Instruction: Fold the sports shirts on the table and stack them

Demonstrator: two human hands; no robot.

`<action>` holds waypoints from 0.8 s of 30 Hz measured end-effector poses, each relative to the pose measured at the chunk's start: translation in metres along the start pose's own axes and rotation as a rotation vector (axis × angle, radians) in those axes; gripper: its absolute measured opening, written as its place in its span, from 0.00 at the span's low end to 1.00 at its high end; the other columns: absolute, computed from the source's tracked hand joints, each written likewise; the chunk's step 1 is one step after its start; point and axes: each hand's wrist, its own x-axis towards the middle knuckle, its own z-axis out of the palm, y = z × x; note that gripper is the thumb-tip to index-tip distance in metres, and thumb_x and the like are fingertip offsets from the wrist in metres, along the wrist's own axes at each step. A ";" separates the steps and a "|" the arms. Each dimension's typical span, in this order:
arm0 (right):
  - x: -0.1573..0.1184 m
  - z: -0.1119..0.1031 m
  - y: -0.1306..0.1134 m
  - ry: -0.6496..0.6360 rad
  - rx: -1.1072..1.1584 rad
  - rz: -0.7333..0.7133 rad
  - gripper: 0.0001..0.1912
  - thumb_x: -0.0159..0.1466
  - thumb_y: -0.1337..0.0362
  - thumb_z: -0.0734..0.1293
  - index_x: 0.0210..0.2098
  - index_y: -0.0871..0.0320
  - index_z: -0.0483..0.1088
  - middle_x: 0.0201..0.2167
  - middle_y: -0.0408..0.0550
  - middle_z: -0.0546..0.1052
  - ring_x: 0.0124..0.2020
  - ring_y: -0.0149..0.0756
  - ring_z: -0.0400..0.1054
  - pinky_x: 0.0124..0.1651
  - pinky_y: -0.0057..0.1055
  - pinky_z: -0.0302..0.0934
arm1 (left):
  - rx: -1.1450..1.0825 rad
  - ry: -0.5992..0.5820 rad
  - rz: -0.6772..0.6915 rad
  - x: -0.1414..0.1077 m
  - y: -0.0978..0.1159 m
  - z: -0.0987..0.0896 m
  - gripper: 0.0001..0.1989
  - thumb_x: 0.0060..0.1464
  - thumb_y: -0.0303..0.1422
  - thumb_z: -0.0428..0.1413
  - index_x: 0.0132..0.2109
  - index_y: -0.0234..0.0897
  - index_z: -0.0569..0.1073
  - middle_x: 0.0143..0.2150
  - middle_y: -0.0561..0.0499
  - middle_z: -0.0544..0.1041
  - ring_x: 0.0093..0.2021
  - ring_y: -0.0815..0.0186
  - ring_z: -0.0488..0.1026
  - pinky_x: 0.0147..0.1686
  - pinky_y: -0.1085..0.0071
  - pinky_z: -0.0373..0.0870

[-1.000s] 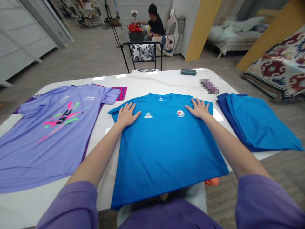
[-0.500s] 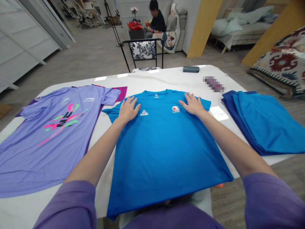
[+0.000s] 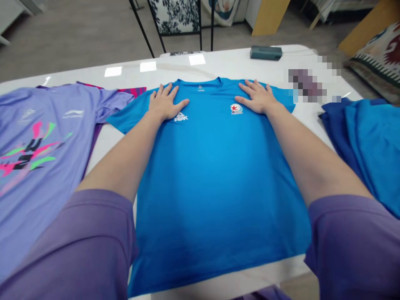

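A bright blue T-shirt (image 3: pixel 212 183) lies spread face up, collar away from me, with a white PEAK logo and a round red-and-white badge on its chest. My left hand (image 3: pixel 165 102) presses flat on its left shoulder, fingers spread, just above the logo. On the opposite shoulder, beside the badge, rests my right hand (image 3: pixel 258 96), also flat with fingers apart. Neither hand grips any cloth. To the left, a lavender T-shirt (image 3: pixel 62 141) with a pink, green and black print lies over a darker purple and magenta garment (image 3: pixel 136 91).
The white table (image 3: pixel 84 75) bears everything. Folded blue clothes (image 3: pixel 371 146) lie at its right edge. At the back right are a dark grey-green case (image 3: pixel 265 53) and a blurred-out purple object (image 3: pixel 308 85). A black-framed chair (image 3: pixel 176 18) stands beyond the far edge.
My view has come closer and tilted down. The blue T-shirt now lies farther onto the table, its hem no longer hanging over the near edge. Both hands stay flat on its shoulders.
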 end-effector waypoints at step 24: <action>-0.479 0.022 -0.154 0.108 -0.090 0.074 0.49 0.78 0.33 0.57 0.88 0.43 0.34 0.87 0.47 0.45 0.86 0.58 0.46 0.86 0.67 0.47 | 0.058 0.095 0.184 -0.532 0.083 -0.013 0.45 0.77 0.55 0.52 0.88 0.50 0.41 0.88 0.46 0.46 0.87 0.44 0.47 0.83 0.36 0.52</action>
